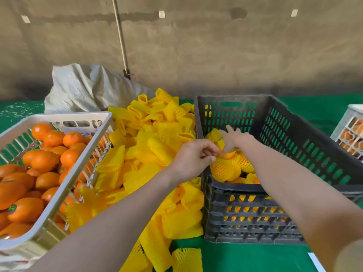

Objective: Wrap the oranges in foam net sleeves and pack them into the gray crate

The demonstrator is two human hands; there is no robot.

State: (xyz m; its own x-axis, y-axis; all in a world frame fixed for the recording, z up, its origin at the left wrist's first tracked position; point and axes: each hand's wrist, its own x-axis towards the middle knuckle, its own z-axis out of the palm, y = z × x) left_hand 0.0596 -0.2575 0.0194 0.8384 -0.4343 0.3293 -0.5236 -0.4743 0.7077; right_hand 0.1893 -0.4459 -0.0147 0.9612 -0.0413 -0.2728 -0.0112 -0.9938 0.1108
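**Packing underway: gray crate part-filled, plenty of bare fruit left**

Watching remotely, I scan L to R. At 9 o'clock sits a white crate (64, 115), heaped w/ bare oranges (41, 160), none sleeved. Behind it, approx 11 o'clock, is a slumped pale sack (84, 89). In the centre, from 12 down to 6 o'clock, a big loose pile of yellow foam net sleeves (149, 134) spills over the green cloth (245, 258).

Just R of centre, the left hand (193, 158) is at the near-left wall of the gray crate (263, 108). Its fingers are curled in, tips by a sleeve end. I can't tell whether it pinches that sleeve or nothing.

Beside it at 1 o'clock, the right hand (234, 140) is inside the crate. Its fingers are spread and straight, palm down on a sleeved orange atop the wrapped oranges (225, 169). These lie in the crate's near-left part, and more yellow shows thru the front slots lower down. The far and R inner walls show bare above the fruit.

At 3 o'clock, at the frame edge, is a second white crate (351, 118) w/ orange fruit behind its slots.

My read: early-to-mid stage. A layer or so is packed and the crate has room. The full white crate means most of the wrapping is yet to come.
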